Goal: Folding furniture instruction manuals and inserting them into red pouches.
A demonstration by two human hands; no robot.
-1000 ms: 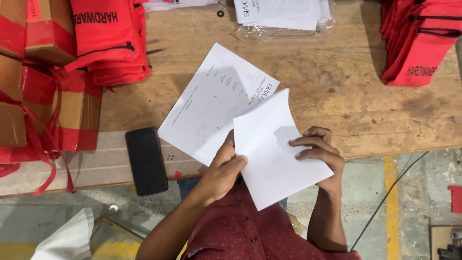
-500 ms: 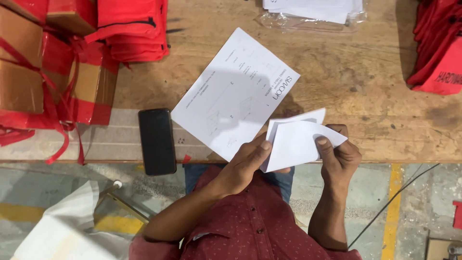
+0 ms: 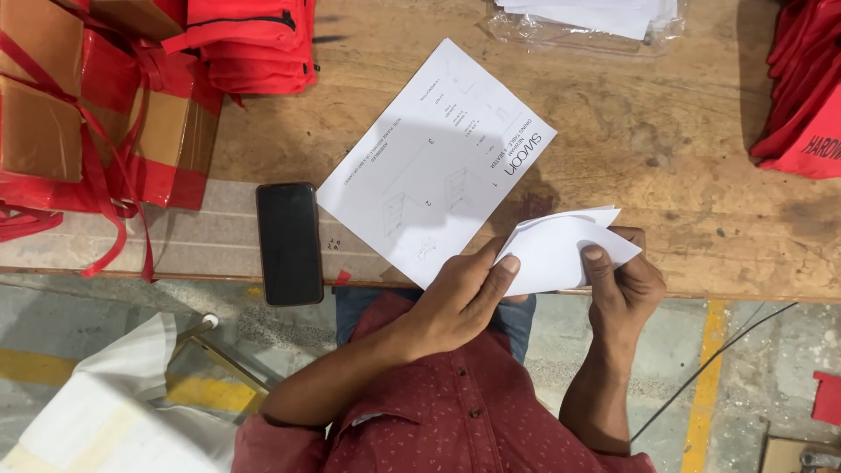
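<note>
Both hands hold one folded white paper sheet (image 3: 556, 250) just over the near edge of the wooden table (image 3: 666, 131). My left hand (image 3: 460, 293) pinches its left side with the thumb on top. Gripping the right side is my right hand (image 3: 620, 276), its thumb pressed on the fold. The sheet is bent into overlapping layers. A printed white instruction sheet (image 3: 438, 166) lies flat on the table just left of and behind it, partly under the folded sheet.
A black phone (image 3: 289, 243) lies at the table's near edge, left of the sheets. Red fabric bags (image 3: 254, 39) and tape-wrapped cartons (image 3: 96, 114) fill the left side. More red bags (image 3: 802, 88) sit at the right. A clear packet of white papers (image 3: 596, 17) lies at the back.
The white sheet, held open and flat a second ago, has been folded over into a smaller bundle between both hands. The view shifted right and down slightly.
</note>
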